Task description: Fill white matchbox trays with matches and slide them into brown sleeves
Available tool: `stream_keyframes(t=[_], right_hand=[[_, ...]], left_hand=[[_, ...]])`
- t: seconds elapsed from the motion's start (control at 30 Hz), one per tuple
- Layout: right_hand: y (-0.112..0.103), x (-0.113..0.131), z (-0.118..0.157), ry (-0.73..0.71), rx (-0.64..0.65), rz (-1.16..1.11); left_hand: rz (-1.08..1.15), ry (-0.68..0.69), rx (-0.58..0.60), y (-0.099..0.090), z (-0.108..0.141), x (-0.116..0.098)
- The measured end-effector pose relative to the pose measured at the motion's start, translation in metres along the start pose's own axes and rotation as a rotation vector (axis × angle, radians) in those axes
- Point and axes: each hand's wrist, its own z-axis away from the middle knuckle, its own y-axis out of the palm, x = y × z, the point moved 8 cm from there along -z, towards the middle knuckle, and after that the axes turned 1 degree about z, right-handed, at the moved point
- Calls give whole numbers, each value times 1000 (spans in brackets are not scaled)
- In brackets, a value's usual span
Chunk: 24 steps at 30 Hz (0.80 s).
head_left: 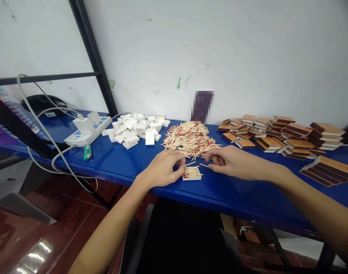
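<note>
Blue tabletop (117,163) bears a white tray (192,178) holding red-tipped matches (192,172).

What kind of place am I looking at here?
Probably a small workshop's hand-work bench: the blue-topped table carries a heap of loose, red-tipped wooden matches, a jumble of small white box trays and stacks of brown-and-orange matchbox sleeves.

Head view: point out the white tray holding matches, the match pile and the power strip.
White tray (192,178), head view: its front wall.
Match pile (189,138), head view: middle of the heap.
Power strip (76,137), head view: top face, left end.
</note>
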Motion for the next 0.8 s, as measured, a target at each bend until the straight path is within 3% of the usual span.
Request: stream_keyframes(t=[0.23, 0.4, 0.57, 0.8], right_hand=[[15, -13, 3, 51, 18, -10], [3, 10, 6, -33, -65, -50], [16, 41, 3, -110, -39, -83], [16, 33, 5, -93, -124, -61]], left_hand=[[-2, -6, 36, 1, 3, -2], [35, 58, 90, 6, 5, -7], [29, 63, 105, 9, 4, -6], [24, 65, 124, 9, 3, -6]])
